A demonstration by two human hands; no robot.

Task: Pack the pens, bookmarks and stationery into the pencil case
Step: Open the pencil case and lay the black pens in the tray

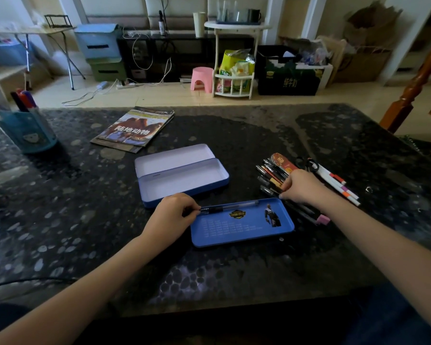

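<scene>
An open blue tin pencil case (184, 179) with a pale inside lies mid-table, nothing in it. In front of it lies a flat blue tray (241, 227) printed with a badge and a figure. My left hand (172, 215) pinches the tip end of a clear pen (230, 206) that lies along the tray's far edge. My right hand (301, 186) reaches into a heap of pens (269, 174) to the right, its fingers curled on one of them. An orange bookmark (283, 163) lies on the heap. White markers (339, 185) lie farther right.
A stack of magazines (135, 129) lies behind the case. A teal pen holder (28, 130) with markers stands at the far left. A pink eraser (323, 219) lies near my right forearm. The dark patterned table (85, 207) ends close to my body.
</scene>
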